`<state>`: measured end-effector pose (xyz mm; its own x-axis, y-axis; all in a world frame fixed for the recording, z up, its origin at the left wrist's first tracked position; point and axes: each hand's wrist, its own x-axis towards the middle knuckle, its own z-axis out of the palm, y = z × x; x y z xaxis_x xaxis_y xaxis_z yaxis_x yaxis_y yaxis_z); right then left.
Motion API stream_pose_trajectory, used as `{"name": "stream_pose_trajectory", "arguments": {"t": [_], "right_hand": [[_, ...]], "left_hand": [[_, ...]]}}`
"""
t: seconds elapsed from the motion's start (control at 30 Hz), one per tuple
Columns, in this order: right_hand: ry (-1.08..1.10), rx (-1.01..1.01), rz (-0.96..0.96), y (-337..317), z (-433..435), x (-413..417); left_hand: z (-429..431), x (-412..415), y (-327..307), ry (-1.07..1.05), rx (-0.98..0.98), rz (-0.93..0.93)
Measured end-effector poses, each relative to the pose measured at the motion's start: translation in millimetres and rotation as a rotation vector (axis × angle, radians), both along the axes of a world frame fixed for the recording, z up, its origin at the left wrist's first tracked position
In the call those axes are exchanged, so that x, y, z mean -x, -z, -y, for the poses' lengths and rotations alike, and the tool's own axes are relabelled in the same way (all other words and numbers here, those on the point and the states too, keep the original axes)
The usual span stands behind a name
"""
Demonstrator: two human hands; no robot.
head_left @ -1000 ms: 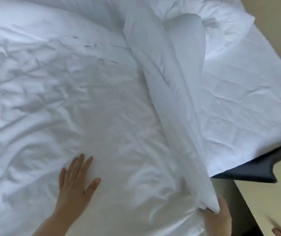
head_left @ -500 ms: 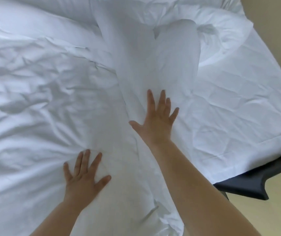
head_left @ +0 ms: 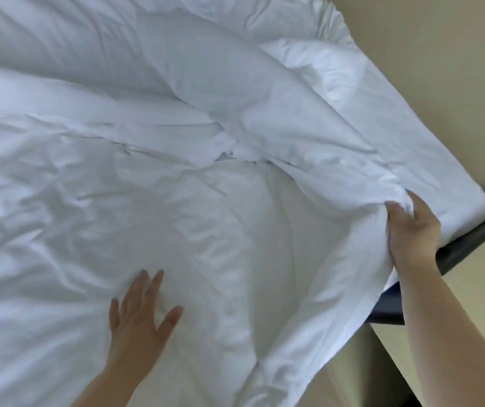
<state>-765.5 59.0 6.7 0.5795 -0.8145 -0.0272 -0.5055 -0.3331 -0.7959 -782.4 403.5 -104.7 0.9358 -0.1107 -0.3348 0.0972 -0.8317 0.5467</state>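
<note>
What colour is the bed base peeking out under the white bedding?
Dark navy, nearly black; the bed base shows in the head view.

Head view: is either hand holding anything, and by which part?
The right hand grips the white duvet by a bunched fold near its right edge. The left hand lies flat on the duvet, holding nothing.

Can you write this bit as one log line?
left grip: rests flat on blanket | right grip: holds blanket edge | blanket: rumpled on bed
</note>
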Motion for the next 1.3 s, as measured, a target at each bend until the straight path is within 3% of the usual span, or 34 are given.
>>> {"name": "stream_pose_trajectory", "arguments": {"t": [0.1, 0.13, 0.27, 0.37, 0.43, 0.5, 0.57, 0.67, 0.73, 0.8, 0.87, 0.93, 1.03, 1.13, 1.2, 1.3], "right_hand": [[0.106, -0.044, -0.461, 47.3, 37.3, 55.4], [0.153, -0.128, -0.505, 59.6, 42.5, 67.3], [0.162, -0.361, -0.53, 89.3, 64.0, 92.2], [0.073, -0.405, -0.403, 68.5, 89.3, 85.2], [-0.023, -0.338, -0.251, 52.4, 106.6, 76.1], [-0.221, -0.079, -0.099, 33.4, 117.7, 54.8], [-0.425, 0.207, -0.082, 23.0, 128.4, 19.2], [-0.495, 0.526, -0.218, 19.7, 135.7, -52.9], [-0.578, 0.485, -0.464, 17.2, 145.7, -91.5], [-0.614, 0.189, -0.475, 22.0, 167.3, -112.0], [-0.474, -0.073, -0.201, 9.8, 189.5, -114.8], [-0.231, -0.181, 0.049, -4.0, 226.2, -108.8], [0.066, -0.272, 0.143, -22.9, 288.2, -85.4], [0.285, -0.364, -0.013, -30.4, 348.9, -37.1], [0.436, -0.441, -0.068, -28.7, 383.4, 12.5], [0.562, -0.445, -0.208, -30.1, 400.8, 63.6]], "left_hand": [[45.1, -38.2, -41.7, 0.022, 0.226, 0.057], [63.7, -51.1, -53.2, 0.002, 0.301, 0.085], [147.4, -104.2, -84.5, -0.154, 0.58, 0.08], [221.7, -142.4, -97.1, -0.262, 0.773, 0.013], [268.6, -159.3, -105.1, -0.263, 0.772, -0.024], [312.0, -168.3, -108.8, -0.21, 0.694, -0.074], [353.4, -169.2, -117.1, -0.13, 0.644, -0.112], [400.6, -162.7, -129.2, 0.061, 0.642, -0.202], [414.1, -157.5, -136.5, 0.251, 0.593, -0.251], [414.1, -161.5, -138.6, 0.372, 0.532, -0.184], [406.7, -164.5, -143.1, 0.403, 0.548, -0.075], [393.5, -166.9, -148.5, 0.335, 0.56, 0.187], [375.5, -174.7, -143.5, 0.169, 0.517, 0.431], [380.0, -179.9, -118.8, 0.174, 0.325, 0.275], [393.8, -176.4, -93.8, 0.327, 0.112, 0.06], [412.4, -161.2, -51.9, 0.606, -0.183, -0.07]]}}
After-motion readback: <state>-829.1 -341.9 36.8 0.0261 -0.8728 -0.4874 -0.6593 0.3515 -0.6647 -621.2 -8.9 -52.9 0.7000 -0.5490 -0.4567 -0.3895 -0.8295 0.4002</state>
